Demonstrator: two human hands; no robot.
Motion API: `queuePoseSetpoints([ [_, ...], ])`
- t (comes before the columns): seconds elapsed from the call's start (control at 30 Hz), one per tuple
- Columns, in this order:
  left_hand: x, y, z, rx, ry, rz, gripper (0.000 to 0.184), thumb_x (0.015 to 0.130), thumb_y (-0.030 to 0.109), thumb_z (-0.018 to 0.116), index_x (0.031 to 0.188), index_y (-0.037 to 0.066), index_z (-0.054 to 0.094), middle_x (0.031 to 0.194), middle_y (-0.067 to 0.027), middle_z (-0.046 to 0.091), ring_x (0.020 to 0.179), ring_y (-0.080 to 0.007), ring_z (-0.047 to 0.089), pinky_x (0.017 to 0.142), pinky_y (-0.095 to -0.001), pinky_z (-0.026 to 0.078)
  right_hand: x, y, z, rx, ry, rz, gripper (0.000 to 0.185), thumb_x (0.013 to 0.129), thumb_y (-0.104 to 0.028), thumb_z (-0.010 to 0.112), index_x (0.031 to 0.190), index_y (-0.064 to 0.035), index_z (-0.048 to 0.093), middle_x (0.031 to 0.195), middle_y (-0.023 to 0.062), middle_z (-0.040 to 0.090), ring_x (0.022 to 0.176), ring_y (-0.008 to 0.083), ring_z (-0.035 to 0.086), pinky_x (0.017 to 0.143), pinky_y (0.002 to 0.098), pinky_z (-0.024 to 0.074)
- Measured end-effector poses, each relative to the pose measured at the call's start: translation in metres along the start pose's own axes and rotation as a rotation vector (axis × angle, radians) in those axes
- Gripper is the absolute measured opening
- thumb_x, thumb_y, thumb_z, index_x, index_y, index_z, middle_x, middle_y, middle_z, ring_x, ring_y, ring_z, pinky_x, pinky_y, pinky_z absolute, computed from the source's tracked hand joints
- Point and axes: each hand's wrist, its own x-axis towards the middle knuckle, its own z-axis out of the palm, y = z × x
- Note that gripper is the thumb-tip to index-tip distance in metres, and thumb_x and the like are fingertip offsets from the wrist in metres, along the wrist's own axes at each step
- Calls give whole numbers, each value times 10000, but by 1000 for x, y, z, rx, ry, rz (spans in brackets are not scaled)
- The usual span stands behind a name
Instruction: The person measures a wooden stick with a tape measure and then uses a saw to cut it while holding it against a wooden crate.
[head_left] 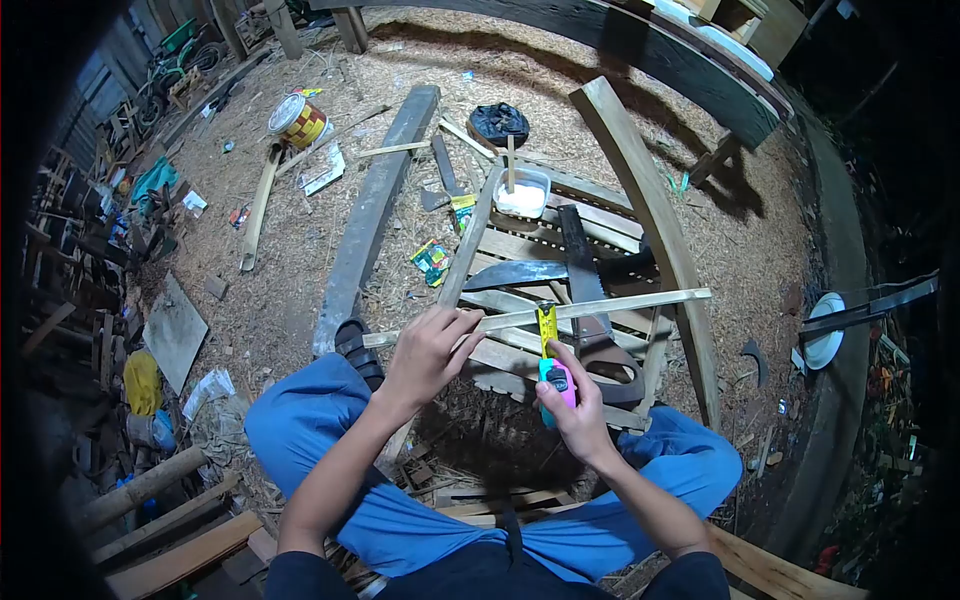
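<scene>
My left hand [430, 355] is closed on a thin wooden strip [630, 300] that runs crosswise in front of me. The strip passes over a slatted wooden panel [505, 243] and extends to a curved beam on the right. My right hand [580, 405] grips a pink and teal tape measure [556, 378]. Its short yellow blade [546, 325] is pulled out and reaches the strip. Beneath the strip, a handsaw [580, 255] and a machete [518, 274] lie on the slats. A clear tub [523, 195] of white material, with a stick in it, stands farther back.
A long timber [385, 205] lies to the left and a curved beam [650, 200] to the right. Beyond are an axe [442, 180], a black plastic bag [499, 124] and a paint bucket [299, 122]. A heavy beam [640, 50] crosses the back. Wood shavings cover the ground.
</scene>
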Motion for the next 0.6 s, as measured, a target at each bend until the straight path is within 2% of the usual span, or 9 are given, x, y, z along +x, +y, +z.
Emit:
queuePoseSetpoints([
  [0.17, -2, 5, 7, 65, 67, 15, 255, 956, 135, 776, 1188, 37, 744, 984, -132, 712, 912, -334, 690, 806, -451, 544, 2, 5, -2, -4, 16, 6, 729, 1014, -346, 737, 1602, 5, 486, 1289, 87, 653, 1113, 130, 587, 1039, 302, 470],
  [0.27, -3, 5, 9, 74, 66, 13, 259, 948, 129, 781, 1187, 38, 743, 978, -128, 714, 903, -332, 689, 796, -448, 540, 3, 13, -4, -8, 8, 36, 734, 1008, -342, 749, 1602, 1, 489, 1359, 115, 649, 1185, 150, 594, 1076, 313, 461],
  [0.33, -3, 1, 12, 71, 55, 17, 261, 947, 129, 780, 1189, 38, 742, 977, -126, 714, 897, -331, 688, 791, -449, 538, 6, 23, -1, -105, 74, -151, 762, 996, -333, 778, 1607, 11, 479, 1267, 128, 684, 1069, 161, 626, 985, 332, 515],
  [0.37, -4, -1, 15, 77, 62, 10, 261, 959, 148, 770, 1197, 46, 736, 975, -118, 706, 902, -324, 684, 792, -449, 533, 4, 27, -3, -106, 81, -145, 762, 996, -333, 778, 1607, 11, 479, 1267, 128, 684, 1069, 161, 626, 985, 332, 515],
  [0.47, 0, -4, 12, 119, 59, 43, 270, 968, 174, 763, 1209, 55, 730, 974, -105, 700, 904, -312, 680, 789, -446, 528, 2, 19, -5, -101, 40, -55, 766, 986, -340, 785, 1600, 9, 490, 1374, 167, 674, 1207, 190, 633, 1071, 349, 489],
  [0.6, 3, -3, 4, 170, 61, 101, 290, 963, 196, 773, 1214, 59, 728, 974, -92, 705, 891, -297, 679, 772, -436, 526, 2, 20, -4, -23, 69, -84, 761, 981, -341, 788, 1602, -11, 498, 1388, 176, 672, 1238, 190, 630, 1083, 352, 484],
])
